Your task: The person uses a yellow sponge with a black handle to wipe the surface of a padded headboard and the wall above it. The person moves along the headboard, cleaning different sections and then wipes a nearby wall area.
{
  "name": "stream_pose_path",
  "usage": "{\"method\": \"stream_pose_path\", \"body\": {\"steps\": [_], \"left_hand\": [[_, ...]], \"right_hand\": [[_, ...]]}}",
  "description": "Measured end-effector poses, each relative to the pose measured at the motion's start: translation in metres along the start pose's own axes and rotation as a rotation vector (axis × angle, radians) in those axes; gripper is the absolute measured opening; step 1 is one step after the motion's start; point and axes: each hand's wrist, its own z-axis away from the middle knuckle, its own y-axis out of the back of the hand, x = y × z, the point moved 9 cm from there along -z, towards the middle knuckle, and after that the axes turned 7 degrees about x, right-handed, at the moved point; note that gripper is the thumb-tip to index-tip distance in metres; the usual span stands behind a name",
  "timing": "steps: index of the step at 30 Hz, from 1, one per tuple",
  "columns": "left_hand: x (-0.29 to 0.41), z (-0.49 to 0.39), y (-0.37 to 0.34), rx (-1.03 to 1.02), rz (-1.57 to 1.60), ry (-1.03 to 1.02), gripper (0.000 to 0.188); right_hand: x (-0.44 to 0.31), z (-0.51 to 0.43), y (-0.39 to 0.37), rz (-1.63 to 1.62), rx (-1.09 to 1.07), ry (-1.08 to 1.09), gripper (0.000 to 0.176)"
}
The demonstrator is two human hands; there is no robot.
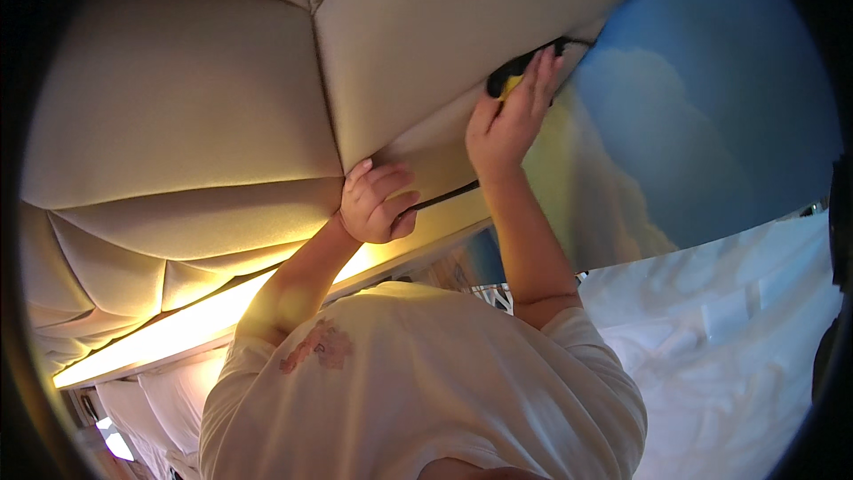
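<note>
A beige padded upholstered panel with seams between its cushions fills the upper left and middle. My right hand lies against its right part, the fingers over a black and yellow object. Most of that object is hidden under the palm, so its kind is unclear. My left hand is lower and to the left, by a corner where seams meet. Its fingers are curled and a little blurred. A thin dark strip or gap runs from beside its thumb towards my right forearm; whether the fingers hold anything is hidden.
Right of the panel is a blue surface printed with clouds. A bright light strip runs along the panel's lower edge. Wrinkled white sheeting spreads at lower right. White cloth shows at lower left.
</note>
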Motion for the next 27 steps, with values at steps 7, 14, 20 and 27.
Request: {"method": "stream_pose_path", "body": {"steps": [7, 14, 20, 27], "left_hand": [[0.005, 0.027, 0.031, 0.014, 0.155, 0.254, 0.032], [0.017, 0.046, 0.057, -0.071, 0.081, 0.304, 0.037], [0.013, 0.045, 0.053, -0.072, 0.043, 0.353, 0.036], [0.02, 0.036, 0.034, -0.117, 0.084, 0.326, 0.034]], "right_hand": [[-0.084, 0.127, -0.034, -0.066, -0.224, 0.004, 0.06], [-0.144, 0.213, -0.048, -0.118, -0.347, 0.348, 0.045], [-0.04, 0.166, -0.029, -0.234, -0.237, 0.192, 0.051], [0.022, 0.076, -0.006, -0.15, 0.126, -0.211, 0.068]]}}
